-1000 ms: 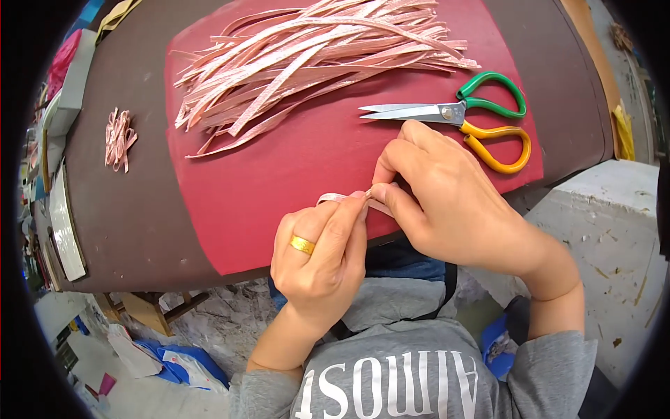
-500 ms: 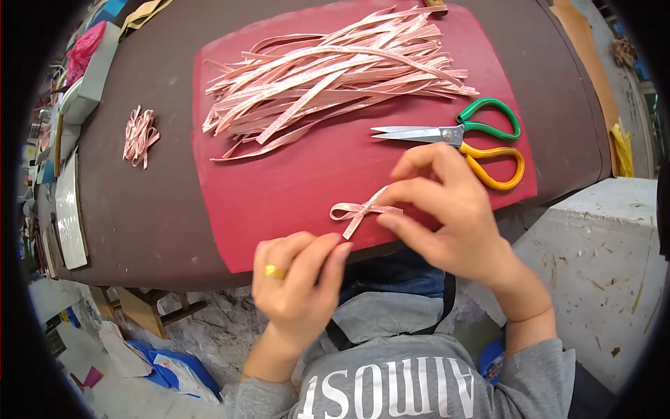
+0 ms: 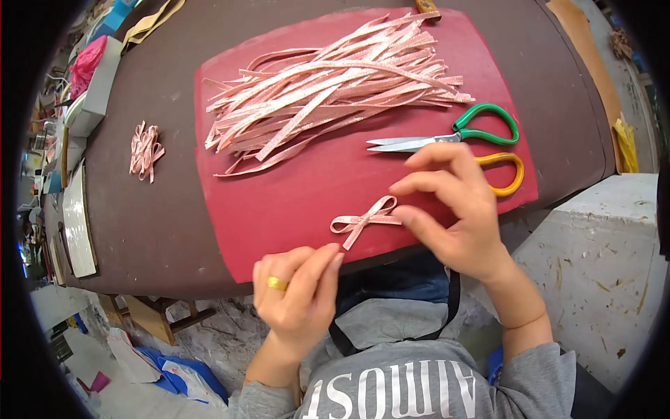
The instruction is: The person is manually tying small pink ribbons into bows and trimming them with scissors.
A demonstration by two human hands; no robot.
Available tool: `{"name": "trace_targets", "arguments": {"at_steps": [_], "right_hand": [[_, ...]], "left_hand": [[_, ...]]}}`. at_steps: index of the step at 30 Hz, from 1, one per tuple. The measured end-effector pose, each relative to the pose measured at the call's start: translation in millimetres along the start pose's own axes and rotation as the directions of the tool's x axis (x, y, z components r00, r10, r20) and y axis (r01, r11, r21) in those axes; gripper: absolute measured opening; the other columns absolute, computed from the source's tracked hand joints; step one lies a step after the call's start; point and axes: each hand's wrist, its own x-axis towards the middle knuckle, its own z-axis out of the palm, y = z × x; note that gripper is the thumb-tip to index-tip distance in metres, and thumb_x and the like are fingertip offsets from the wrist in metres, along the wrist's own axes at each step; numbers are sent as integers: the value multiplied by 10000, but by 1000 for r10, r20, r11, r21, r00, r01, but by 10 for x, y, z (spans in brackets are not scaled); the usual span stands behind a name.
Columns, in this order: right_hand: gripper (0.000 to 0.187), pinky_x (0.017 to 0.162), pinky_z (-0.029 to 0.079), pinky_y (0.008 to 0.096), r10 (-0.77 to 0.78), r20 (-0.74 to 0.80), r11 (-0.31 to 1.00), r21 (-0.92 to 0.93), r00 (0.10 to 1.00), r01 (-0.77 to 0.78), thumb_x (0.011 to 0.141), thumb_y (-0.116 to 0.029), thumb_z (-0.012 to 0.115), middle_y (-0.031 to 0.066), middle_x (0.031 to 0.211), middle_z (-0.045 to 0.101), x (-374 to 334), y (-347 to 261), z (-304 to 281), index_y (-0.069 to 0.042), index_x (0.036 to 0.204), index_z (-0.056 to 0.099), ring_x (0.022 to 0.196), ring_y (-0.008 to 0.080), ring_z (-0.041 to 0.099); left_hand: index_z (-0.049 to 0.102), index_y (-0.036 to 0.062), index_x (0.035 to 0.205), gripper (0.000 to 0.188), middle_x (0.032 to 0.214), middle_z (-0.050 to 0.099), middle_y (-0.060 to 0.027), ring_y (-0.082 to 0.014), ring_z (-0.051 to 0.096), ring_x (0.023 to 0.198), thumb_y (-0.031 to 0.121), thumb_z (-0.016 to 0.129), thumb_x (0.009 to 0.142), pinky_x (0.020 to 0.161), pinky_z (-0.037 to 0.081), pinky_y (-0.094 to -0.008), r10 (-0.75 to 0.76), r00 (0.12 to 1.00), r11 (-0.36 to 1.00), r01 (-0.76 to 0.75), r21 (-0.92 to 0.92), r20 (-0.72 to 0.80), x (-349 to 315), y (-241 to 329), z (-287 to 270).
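A small pink ribbon bow [image 3: 364,221] with two loops and two tails lies on the red mat [image 3: 279,202] near the table's front edge. My left hand [image 3: 296,288], with a gold-coloured ring on one finger, has its fingertips drawn together just beside the bow's lower tail, apparently with nothing between them. Around the bow's right side my right hand [image 3: 460,209] is open, thumb and forefinger apart, the thumb close to the end of the right tail. Scissors [image 3: 447,137] with one green and one yellow handle lie beyond my right hand, which partly covers them.
A heap of long pink ribbon strips [image 3: 335,91] covers the mat's far part. Several finished bows are piled [image 3: 146,151] on the brown table [image 3: 160,230] at left. A wooden handle [image 3: 427,8] shows at the far edge. A white block-like surface [image 3: 593,258] stands at right.
My right hand has let go of the bow and opened, moving slightly right. My left fingertips have come off the lower tail. The bow's right loop now shows fully.
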Motion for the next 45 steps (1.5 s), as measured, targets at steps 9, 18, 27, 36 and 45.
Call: {"name": "trace_targets", "arguments": {"at_steps": [9,18,27,36,45], "right_hand": [[126,686,378,257,-11,-9,981,-192,1000,9,712,-81,770,39,1030,549,12,-6,221,-67,818,704,761,147,429],[144,748,391,273,45,-15,998,-40,999,-46,699,-83,783,57,1081,542,11,-11,182,-55,813,700,783,155,452],[117,804,362,330,61,-143,964,-247,988,-95,731,-101,743,81,1108,537,-136,-64,150,-66,750,633,848,194,476],[134,831,325,346,92,-84,950,-290,992,-113,741,-125,737,84,1096,541,-138,-50,168,-73,727,614,884,206,468],[70,749,392,250,206,-115,976,-43,972,-212,769,-43,718,78,1117,538,-203,-199,54,-25,801,658,840,143,488]], "left_hand": [[668,54,866,131,914,591,-39,-173,495,701,25,731,754,633,430,-288,76,976,996,-64,-64,205,316,-129,59],[678,48,883,138,912,595,-54,-184,517,745,2,712,757,656,443,-280,97,926,954,19,-300,365,393,-303,-88],[737,64,868,198,851,629,-14,-133,521,776,-14,771,689,634,447,-243,207,954,960,-154,-234,219,479,-160,88],[740,81,873,195,866,635,-5,-123,519,777,17,786,695,632,447,-242,114,968,961,-50,-272,224,450,-162,150],[708,74,896,161,860,630,-4,-149,527,736,27,745,746,710,446,-260,-13,991,958,51,-281,137,310,-36,139]]}}
